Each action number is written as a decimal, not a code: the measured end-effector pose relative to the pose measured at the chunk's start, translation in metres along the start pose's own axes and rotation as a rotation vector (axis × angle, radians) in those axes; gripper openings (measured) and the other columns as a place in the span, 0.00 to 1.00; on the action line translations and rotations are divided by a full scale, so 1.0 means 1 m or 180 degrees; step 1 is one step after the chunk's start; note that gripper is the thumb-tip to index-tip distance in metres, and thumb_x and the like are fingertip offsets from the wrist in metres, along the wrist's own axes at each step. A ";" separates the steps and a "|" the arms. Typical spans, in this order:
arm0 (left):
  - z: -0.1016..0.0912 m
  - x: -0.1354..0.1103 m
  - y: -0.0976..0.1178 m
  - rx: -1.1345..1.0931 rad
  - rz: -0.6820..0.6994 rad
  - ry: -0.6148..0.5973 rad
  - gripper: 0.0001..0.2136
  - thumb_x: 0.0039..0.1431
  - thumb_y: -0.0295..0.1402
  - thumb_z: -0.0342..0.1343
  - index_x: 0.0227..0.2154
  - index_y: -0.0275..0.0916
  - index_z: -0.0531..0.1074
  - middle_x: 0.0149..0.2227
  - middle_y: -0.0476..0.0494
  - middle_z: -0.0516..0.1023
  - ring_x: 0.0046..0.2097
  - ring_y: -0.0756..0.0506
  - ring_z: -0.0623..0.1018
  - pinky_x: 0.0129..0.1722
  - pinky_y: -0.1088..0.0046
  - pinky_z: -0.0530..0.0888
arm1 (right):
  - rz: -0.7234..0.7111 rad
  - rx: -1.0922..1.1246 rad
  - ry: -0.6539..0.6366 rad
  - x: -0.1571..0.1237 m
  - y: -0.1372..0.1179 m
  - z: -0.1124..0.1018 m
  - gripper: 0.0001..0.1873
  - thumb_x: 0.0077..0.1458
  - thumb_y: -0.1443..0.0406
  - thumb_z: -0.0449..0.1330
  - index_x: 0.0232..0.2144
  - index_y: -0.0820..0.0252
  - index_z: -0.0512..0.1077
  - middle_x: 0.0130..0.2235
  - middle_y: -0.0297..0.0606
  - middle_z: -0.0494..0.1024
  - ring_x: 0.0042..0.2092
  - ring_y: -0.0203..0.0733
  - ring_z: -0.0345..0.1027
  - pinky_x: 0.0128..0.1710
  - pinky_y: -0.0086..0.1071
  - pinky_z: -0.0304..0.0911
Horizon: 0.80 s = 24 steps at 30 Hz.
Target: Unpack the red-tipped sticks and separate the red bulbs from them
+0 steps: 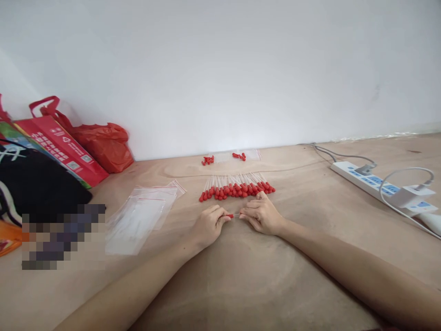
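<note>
My left hand (208, 225) and my right hand (262, 214) meet on the wooden surface, both pinching one small dropper (233, 215) with a red bulb end held level between them. Just beyond my fingers lies a row of several clear droppers with red bulbs (237, 188), bulbs toward me. Farther back, near the wall, sit two small clear bags holding red bulbs (207, 160) (240, 156).
A pile of empty clear zip bags (141, 217) lies at left. Red bags and a red box (65, 147) stand at far left beside dark fabric (31, 184). A white power strip (379, 186) with cables and a charger is at right. A white wall is behind.
</note>
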<state>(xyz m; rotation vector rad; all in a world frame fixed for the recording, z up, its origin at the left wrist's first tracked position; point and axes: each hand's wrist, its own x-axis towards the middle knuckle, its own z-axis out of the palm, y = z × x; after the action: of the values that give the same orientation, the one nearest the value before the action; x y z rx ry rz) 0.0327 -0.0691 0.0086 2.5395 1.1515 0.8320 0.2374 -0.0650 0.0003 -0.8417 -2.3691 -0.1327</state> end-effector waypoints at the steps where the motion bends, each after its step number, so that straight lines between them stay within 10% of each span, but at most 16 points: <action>1: 0.000 0.000 0.000 0.0006 0.0002 -0.0001 0.08 0.57 0.30 0.48 0.25 0.36 0.68 0.27 0.47 0.71 0.31 0.50 0.71 0.32 0.75 0.67 | -0.0002 0.0010 0.0006 0.000 0.000 0.000 0.16 0.58 0.63 0.46 0.25 0.60 0.70 0.21 0.31 0.69 0.25 0.30 0.55 0.33 0.33 0.39; 14: -0.005 -0.003 -0.002 -0.0026 -0.0122 0.0035 0.09 0.57 0.29 0.47 0.24 0.37 0.69 0.25 0.48 0.70 0.29 0.50 0.70 0.30 0.75 0.66 | 0.0151 0.0067 0.0086 -0.006 0.007 0.001 0.15 0.57 0.63 0.48 0.26 0.61 0.71 0.22 0.32 0.70 0.26 0.32 0.58 0.34 0.33 0.42; 24: -0.009 -0.007 -0.017 0.0278 -0.0582 0.0803 0.09 0.55 0.28 0.46 0.35 0.38 0.70 0.34 0.45 0.67 0.35 0.49 0.71 0.36 0.72 0.70 | 0.0645 0.0112 0.0056 -0.014 0.002 0.001 0.17 0.57 0.69 0.44 0.45 0.62 0.67 0.28 0.38 0.70 0.30 0.36 0.60 0.32 0.30 0.53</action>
<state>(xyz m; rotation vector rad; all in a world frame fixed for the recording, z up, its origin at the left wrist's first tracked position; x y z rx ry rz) 0.0132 -0.0637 0.0057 2.3987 1.5009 1.0993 0.2464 -0.0709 -0.0085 -1.0527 -2.2477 -0.0157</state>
